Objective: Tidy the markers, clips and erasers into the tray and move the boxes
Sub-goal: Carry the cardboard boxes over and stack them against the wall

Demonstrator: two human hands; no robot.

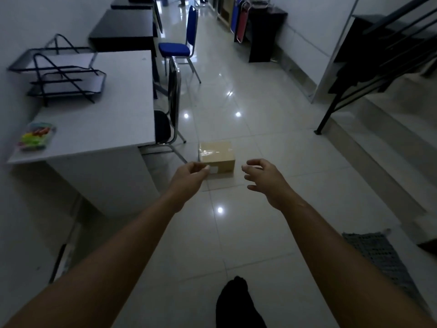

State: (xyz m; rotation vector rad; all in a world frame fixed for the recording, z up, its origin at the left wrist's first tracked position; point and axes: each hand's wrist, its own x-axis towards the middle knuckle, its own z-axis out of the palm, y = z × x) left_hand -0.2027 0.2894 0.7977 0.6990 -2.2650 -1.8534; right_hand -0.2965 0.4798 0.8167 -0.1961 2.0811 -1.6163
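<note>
Box (217, 155) on floor (260, 143) beside desk (99, 119). Left hand (189, 174) loosely curled, empty, overlapping box's near corner; contact unclear. Right hand (262, 177) spread, empty, near box.

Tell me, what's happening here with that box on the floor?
A person is reaching both arms toward a cardboard box on the tiled floor. The left hand and right hand are open, either side of it, holding nothing. On the white desk sit a clear tray of colourful bits and a wire paper rack.
</note>
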